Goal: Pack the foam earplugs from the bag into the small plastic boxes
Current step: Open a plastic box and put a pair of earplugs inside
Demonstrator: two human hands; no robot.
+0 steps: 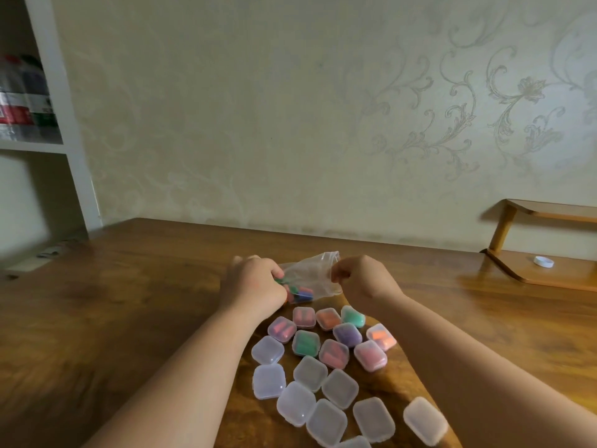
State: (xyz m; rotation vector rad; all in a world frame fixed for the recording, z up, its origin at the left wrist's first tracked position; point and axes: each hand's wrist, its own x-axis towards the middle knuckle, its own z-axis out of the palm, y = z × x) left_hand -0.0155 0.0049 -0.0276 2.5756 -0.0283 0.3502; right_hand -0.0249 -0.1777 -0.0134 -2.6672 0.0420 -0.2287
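A clear plastic bag (311,274) lies on the wooden table (113,302), with coloured foam earplugs (298,291) bunched at its left end. My left hand (255,286) grips that left end of the bag over the earplugs. My right hand (361,281) pinches the bag's right edge. In front of the bag lie several closed small plastic boxes holding pink, orange, green and purple earplugs (326,334). Nearer to me lie several closed empty clear boxes (323,396).
A low wooden stand (542,240) sits at the table's right rear with a white cap (543,261) on its base. A white shelf with bottles (26,101) stands at the left. The papered wall runs behind the table.
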